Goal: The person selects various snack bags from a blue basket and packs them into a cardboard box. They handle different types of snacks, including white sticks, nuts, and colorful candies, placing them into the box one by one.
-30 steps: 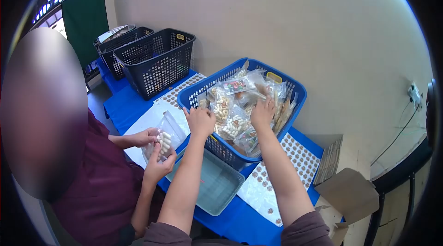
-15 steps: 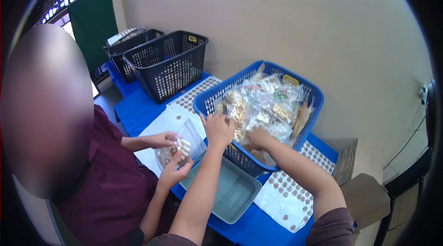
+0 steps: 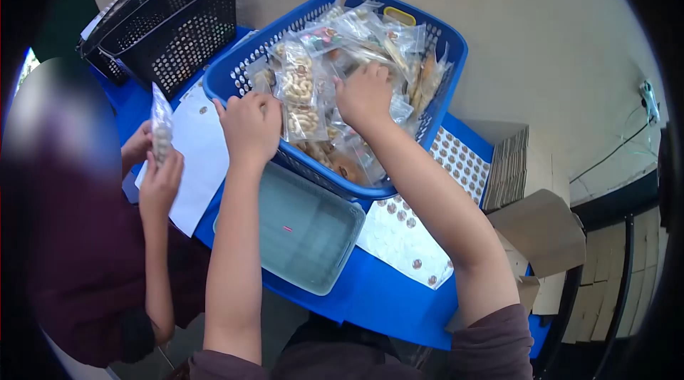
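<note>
A blue plastic basket (image 3: 335, 179) is heaped with clear plastic packets of snacks. Over its near-left rim lies my left hand (image 3: 249, 127), fingers curled around the edge. Close to those fingers is a packet of pale, curved snacks (image 3: 298, 88). Inside the basket, my right hand (image 3: 367, 95) rests on the packets near the middle, thumb and fingers apart; its fingertips touch a packet and are partly hidden. Below the basket stands a grey-green plastic tub (image 3: 306, 237) with a small red mark in its bottom.
At left a co-worker's hands (image 3: 160, 173) hold a clear packet with white pieces (image 3: 162, 134). Two black baskets (image 3: 189, 34) stand behind. Sheets of round stickers (image 3: 410, 227) lie on the blue-covered table (image 3: 385, 294). Folded cardboard (image 3: 507, 166) and an open carton (image 3: 545, 230) are at right.
My view has shifted right and down. My right hand has moved from the basket's near side toward its middle. My left hand stays at the rim. The co-worker's packet is now held upright.
</note>
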A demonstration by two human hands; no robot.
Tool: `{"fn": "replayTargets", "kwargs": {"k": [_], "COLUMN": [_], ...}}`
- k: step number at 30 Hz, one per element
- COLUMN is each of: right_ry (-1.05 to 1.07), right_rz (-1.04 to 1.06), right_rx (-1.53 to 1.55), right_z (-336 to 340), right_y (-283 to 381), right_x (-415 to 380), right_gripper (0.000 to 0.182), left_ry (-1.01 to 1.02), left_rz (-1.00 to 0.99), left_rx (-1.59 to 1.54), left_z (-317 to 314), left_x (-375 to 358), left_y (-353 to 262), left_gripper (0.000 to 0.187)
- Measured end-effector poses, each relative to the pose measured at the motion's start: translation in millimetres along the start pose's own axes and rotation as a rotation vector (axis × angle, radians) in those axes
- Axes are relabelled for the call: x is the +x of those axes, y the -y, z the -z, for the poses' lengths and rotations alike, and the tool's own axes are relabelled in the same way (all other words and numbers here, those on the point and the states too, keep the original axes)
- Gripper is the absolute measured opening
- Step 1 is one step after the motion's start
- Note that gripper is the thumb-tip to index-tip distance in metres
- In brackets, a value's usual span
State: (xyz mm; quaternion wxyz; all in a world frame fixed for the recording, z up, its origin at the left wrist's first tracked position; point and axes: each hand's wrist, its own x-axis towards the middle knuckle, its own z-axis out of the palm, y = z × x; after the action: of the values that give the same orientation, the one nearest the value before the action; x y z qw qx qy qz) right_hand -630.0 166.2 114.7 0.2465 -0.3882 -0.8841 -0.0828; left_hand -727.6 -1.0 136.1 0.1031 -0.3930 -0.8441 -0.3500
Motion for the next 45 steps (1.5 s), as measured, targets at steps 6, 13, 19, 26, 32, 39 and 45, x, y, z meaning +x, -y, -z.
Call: {"fn": "replayTargets", "kwargs": {"k": [6, 13, 19, 26, 32, 39, 45], "right_ry": [0.809, 1.121, 1.089, 1.068, 0.960, 0.786, 0.969], "right_rz": [0.332, 0.299, 0.351, 0.499, 0.828, 0.526, 0.280], "right_rx": [0.127, 0.090, 0.207, -0.196, -0.362, -0.066, -0.051], "right_z": [-0.4, -13.2, -5.9, -0.7, -12.0, -44.0, -81.7], "right_y": [14.1, -18.1, -23.4, 8.4, 9.5, 25.7, 33.9], "right_x": [1.6, 18.7, 15.7, -17.9, -33.7, 36.0, 60.7], "right_gripper": [0.037, 0.051, 0.045, 0.047, 0.054, 0.067, 0.084], "left_ry": [-0.024, -0.086, -0.121, -0.118, -0.012, 0.123, 0.096], "left_rz": [-0.053, -0.022, -0.063, -0.090, -0.102, -0.136, -0.132], "left_rx": [-0.022, -0.052, -0.086, -0.103, -0.126, -0.039, -0.100], "left_z": [-6.4, -14.3, -19.1, -11.3, 3.2, 3.1, 0.0], "left_x": [-0.8, 3.1, 7.6, 7.6, 10.9, 20.3, 21.3], "left_y": [7.5, 4.5, 5.0, 3.4, 2.6, 5.8, 3.6], "left_gripper": [0.033, 0.035, 0.035, 0.031, 0.023, 0.024, 0.023]}}
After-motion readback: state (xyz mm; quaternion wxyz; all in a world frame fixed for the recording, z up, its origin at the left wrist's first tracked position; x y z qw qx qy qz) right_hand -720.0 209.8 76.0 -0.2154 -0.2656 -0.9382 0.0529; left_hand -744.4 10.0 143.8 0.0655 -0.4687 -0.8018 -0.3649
